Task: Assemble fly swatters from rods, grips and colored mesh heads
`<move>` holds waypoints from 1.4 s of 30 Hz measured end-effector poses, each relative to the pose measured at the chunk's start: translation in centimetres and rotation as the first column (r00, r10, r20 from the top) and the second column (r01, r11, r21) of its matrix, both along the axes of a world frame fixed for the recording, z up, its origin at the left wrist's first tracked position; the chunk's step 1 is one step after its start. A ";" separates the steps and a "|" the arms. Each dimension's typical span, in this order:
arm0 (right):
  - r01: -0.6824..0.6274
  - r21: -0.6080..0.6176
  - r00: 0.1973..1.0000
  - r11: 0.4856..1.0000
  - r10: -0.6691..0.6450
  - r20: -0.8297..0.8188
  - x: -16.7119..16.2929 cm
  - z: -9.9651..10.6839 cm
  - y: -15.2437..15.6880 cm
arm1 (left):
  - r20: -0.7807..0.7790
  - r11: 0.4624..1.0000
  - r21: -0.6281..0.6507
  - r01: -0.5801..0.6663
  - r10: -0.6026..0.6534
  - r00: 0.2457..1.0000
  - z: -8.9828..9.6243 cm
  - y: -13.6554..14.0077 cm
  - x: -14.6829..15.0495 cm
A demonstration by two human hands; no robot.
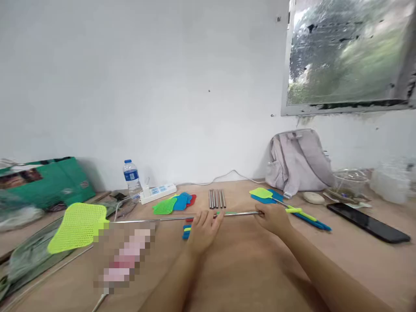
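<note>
A yellow-green fly swatter (pixel 78 227) stretches across the table, its mesh head at the left and its long metal rod running right. My left hand (pixel 203 229) lies over the middle of that rod, fingers bent across it. At the rod's right end, my right hand (pixel 272 218) is closed round it. Beyond my hands, several short metal tubes (pixel 217 199) lie side by side. Loose swatter heads in green (pixel 165 206), blue (pixel 182 202) and red (pixel 192 200) overlap left of the tubes. Blue handle pieces (pixel 186 232) are partly hidden behind my left hand.
Finished-looking swatters with a yellow-green head (pixel 261 193) and blue handles lie at the right, near a black phone (pixel 368 222). A backpack (pixel 297 162), water bottle (pixel 131 175), power strip (pixel 158 193) and green bag (pixel 61 184) stand along the wall. A cable-connected object is blurred out at left.
</note>
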State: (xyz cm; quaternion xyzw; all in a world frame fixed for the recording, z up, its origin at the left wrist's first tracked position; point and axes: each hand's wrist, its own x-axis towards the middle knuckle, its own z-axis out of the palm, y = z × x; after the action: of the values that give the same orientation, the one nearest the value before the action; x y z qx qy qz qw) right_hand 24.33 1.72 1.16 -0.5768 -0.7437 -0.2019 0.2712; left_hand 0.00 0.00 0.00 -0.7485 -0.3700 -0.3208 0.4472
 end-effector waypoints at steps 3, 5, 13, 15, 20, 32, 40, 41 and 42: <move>-0.095 0.022 0.993 0.995 0.094 0.073 -0.2 -0.1 0.3 | -0.132 1.000 0.000 -0.016 0.016 0.991 0.4 0.7 -1.6; -0.147 0.047 0.983 0.988 0.141 0.122 -0.2 -0.1 0.6 | -0.185 0.999 0.004 -0.033 0.033 0.982 0.7 0.9 -2.4; -0.146 0.136 0.973 0.980 0.117 0.201 2.2 -0.3 1.7 | -0.245 0.995 -0.015 -0.094 0.087 0.966 1.5 1.3 -3.9; -0.148 0.125 0.971 0.981 0.120 0.207 2.7 -0.5 1.9 | -0.259 0.995 -0.028 -0.101 0.090 0.962 1.5 1.4 -3.8; -0.184 0.069 0.970 0.981 0.170 0.171 3.0 -1.1 2.1 | -0.232 0.993 -0.085 -0.085 0.064 0.971 1.3 1.1 -3.1; 0.069 0.033 0.998 0.997 -0.069 -0.013 4.3 -1.1 2.5 | -0.098 0.997 -0.040 -0.061 0.057 0.994 2.3 0.6 -5.2; 0.293 0.135 0.955 0.947 -0.283 -0.092 5.9 -1.5 2.7 | 0.184 0.967 0.187 -0.172 0.137 0.973 2.1 1.4 -7.6; 0.317 0.155 0.947 0.936 -0.305 -0.097 6.5 -1.7 2.9 | 0.237 0.958 0.205 -0.199 0.148 0.960 2.2 1.5 -8.1; 0.337 0.173 0.941 0.925 -0.323 -0.104 7.0 -1.9 3.1 | 0.284 0.953 0.211 -0.218 0.153 0.946 2.3 1.5 -8.5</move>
State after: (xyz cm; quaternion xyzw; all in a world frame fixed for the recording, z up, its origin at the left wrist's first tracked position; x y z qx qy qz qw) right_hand 31.34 4.81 -0.73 -0.6725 -0.6030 -0.2929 0.3136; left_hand -8.52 1.53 2.30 -0.6010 -0.4541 -0.4164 0.5091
